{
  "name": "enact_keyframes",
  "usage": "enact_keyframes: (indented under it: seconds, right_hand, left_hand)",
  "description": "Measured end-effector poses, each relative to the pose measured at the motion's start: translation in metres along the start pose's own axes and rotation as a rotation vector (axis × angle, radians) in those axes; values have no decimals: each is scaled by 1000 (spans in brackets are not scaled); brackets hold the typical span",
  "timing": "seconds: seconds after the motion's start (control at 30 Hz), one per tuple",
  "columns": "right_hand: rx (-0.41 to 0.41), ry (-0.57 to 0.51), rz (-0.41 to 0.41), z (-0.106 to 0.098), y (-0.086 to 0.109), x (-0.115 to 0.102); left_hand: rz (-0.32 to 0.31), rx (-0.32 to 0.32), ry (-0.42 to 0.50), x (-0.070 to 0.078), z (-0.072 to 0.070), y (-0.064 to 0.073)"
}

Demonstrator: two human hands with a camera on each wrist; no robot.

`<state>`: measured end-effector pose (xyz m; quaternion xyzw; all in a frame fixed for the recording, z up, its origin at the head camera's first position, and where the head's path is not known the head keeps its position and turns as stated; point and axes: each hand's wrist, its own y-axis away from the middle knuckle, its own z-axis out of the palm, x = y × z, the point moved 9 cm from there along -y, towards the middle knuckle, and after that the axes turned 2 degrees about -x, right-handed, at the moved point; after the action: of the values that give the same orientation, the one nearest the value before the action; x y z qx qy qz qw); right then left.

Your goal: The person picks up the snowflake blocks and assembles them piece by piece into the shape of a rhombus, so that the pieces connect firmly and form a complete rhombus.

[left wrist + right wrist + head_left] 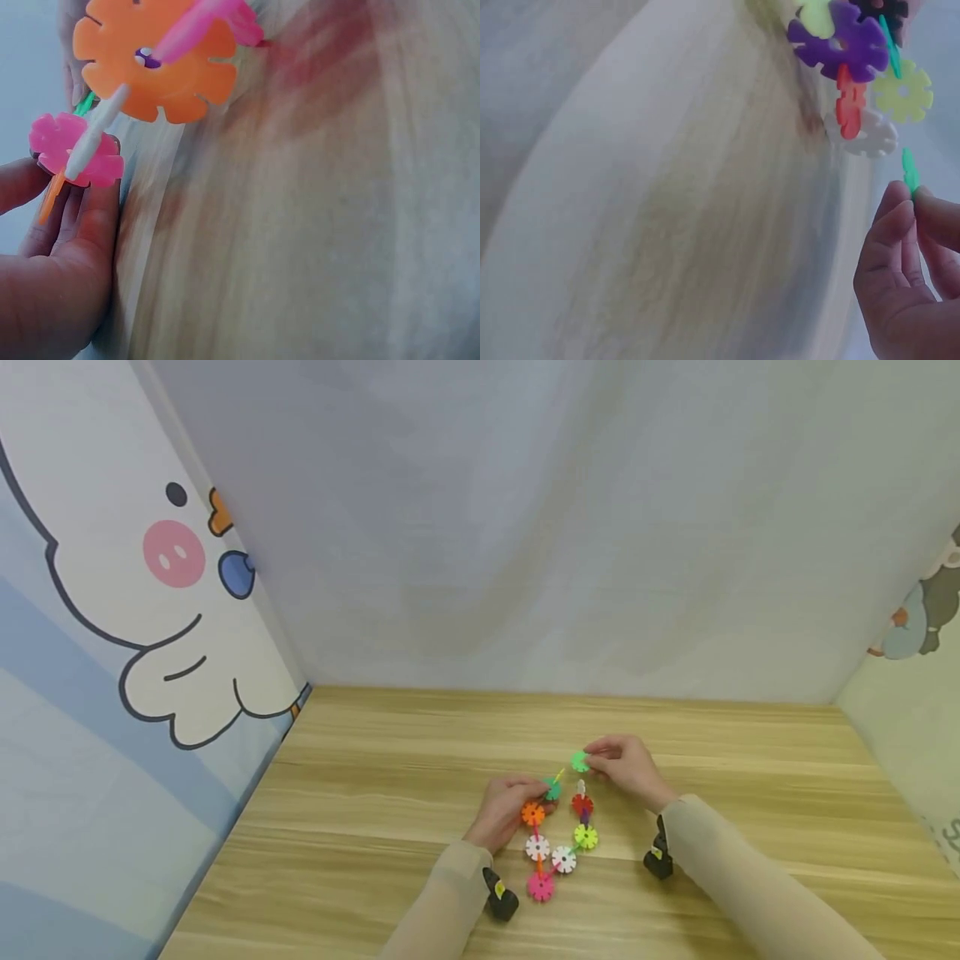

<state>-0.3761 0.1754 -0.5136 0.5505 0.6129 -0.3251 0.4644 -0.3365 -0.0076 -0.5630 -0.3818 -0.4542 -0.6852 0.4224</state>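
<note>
Several notched plastic discs are slotted together into a colourful U-shaped chain, with a bright pink disc at its near bend. My left hand holds the chain by its left arm, close to a teal disc. Thumb and fingers pinch a pink disc in the left wrist view, below a large orange disc. My right hand pinches a separate green disc at its edge. In the right wrist view this green disc is edge-on, just below the chain's white disc.
The wood-grain table extends around both hands. A pale curtain hangs along its far edge. To the left stands a panel with a cartoon figure, and a printed wall is at the right.
</note>
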Motion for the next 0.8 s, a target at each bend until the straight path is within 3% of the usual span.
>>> enact_keyframes:
  seconds: [0.33,0.8]
  right_hand:
    - [-34,-6,34,11,-3,-9]
    - [-66,38,18,16,-3,-15]
  left_hand:
    - [5,-12,4,-1,0,-2]
    - [3,-18,4,-2,1,-2]
